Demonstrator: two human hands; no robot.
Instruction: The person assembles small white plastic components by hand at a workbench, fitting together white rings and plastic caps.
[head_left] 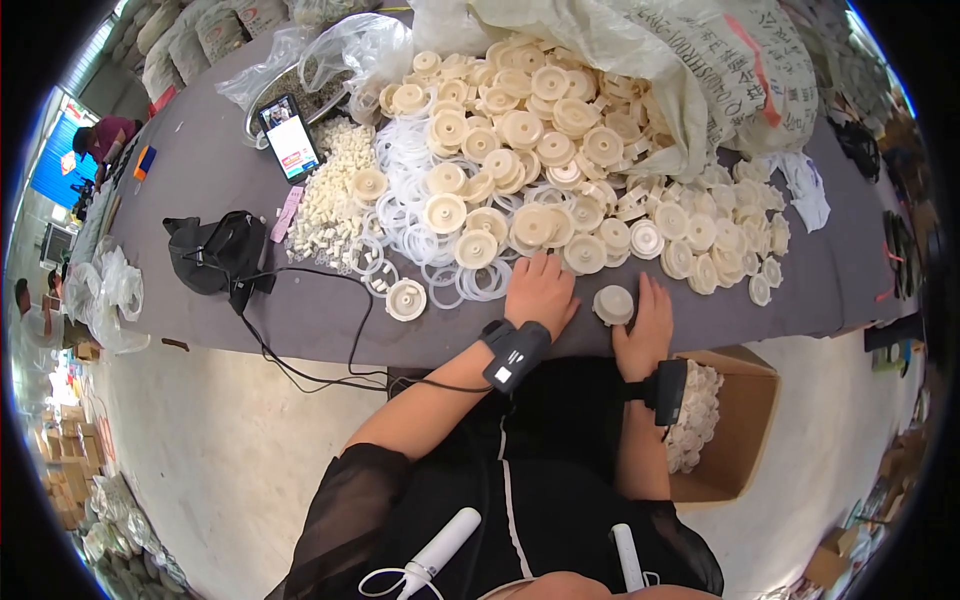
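Observation:
At the near edge of a heap of round cream plastic parts (553, 150), my left hand (541, 293) rests with its fingers forward. Its fingertips reach the nearest cream discs, and I cannot tell whether they touch one. My right hand (648, 328) lies on the table with its fingers stretched forward and its thumb apart. A single round cream part (613, 305) sits between the two hands, beside the right thumb and index finger. Translucent white rings (405, 170) lie left of the heap, and another cream disc (406, 299) with a ring around it lies near the table edge.
Small cream pieces (335, 185) are piled beside a phone (288, 138). A black cloth-like bundle (220, 255) with cables sits left. A woven sack (700, 70) spills over the heap. Below the table's right side stands a cardboard box (745, 425) containing similar round parts.

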